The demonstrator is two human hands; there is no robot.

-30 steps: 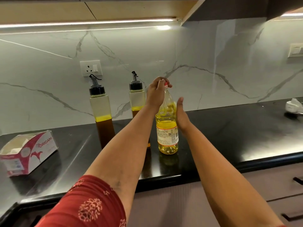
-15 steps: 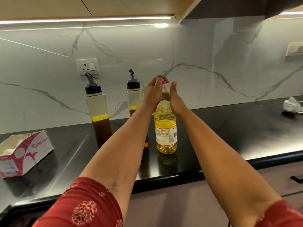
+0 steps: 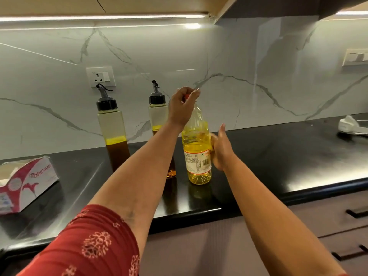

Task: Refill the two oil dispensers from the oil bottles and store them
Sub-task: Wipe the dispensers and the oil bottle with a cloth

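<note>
The left hand pinches the red cap of the oil bottle, which stands upright near the front edge of the counter, while the right hand wraps the bottle's labelled side to steady it. To open it cleanly, she'd best hold the thin plastic body firmly without squeezing and twist only at the cap. The two dispensers wait, capped, toward the counter's back edge.

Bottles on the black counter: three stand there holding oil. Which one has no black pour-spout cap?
The clear plastic oil bottle with the printed label and red cap, gripped by both hands. The two square dispensers left of it carry black spouts.
</note>
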